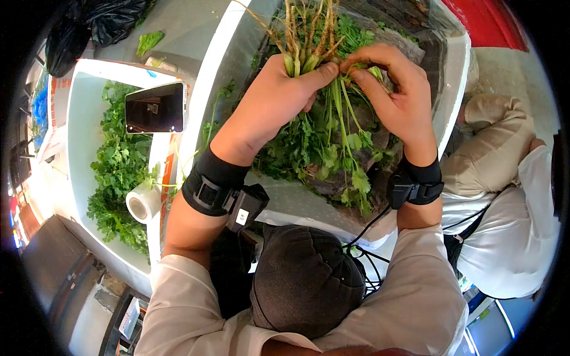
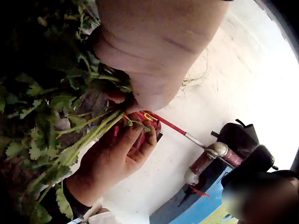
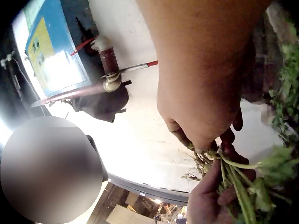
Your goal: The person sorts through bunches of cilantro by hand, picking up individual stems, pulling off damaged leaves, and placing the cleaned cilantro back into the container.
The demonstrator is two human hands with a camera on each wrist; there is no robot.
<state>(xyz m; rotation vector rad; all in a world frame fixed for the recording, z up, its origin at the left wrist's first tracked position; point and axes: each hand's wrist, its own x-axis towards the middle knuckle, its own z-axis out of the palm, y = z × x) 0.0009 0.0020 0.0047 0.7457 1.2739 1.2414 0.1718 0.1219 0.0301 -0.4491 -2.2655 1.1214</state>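
My left hand (image 1: 276, 98) grips a bunch of leafy green coriander (image 1: 353, 148) just below its pale brown roots (image 1: 309, 35), which point away from me. The leaves hang toward me over the white foam box (image 1: 208, 77). Close beside the left thumb, my right hand (image 1: 398, 89) pinches a thin stem between thumb and fingers. In the left wrist view the right hand (image 2: 112, 158) shows behind the stems. In the right wrist view the left hand (image 3: 208, 198) holds the stems, while the right fingertips are partly hidden behind that hand's own back.
More coriander lies in this box around dark wrapped bundles. To the left stands a second foam box (image 1: 77, 142) with leafy greens (image 1: 122, 166); a phone (image 1: 155, 108) and a white roll (image 1: 142, 203) sit at its edge. Another person (image 1: 504, 178) sits at right. Black bags (image 1: 113, 21) lie far left.
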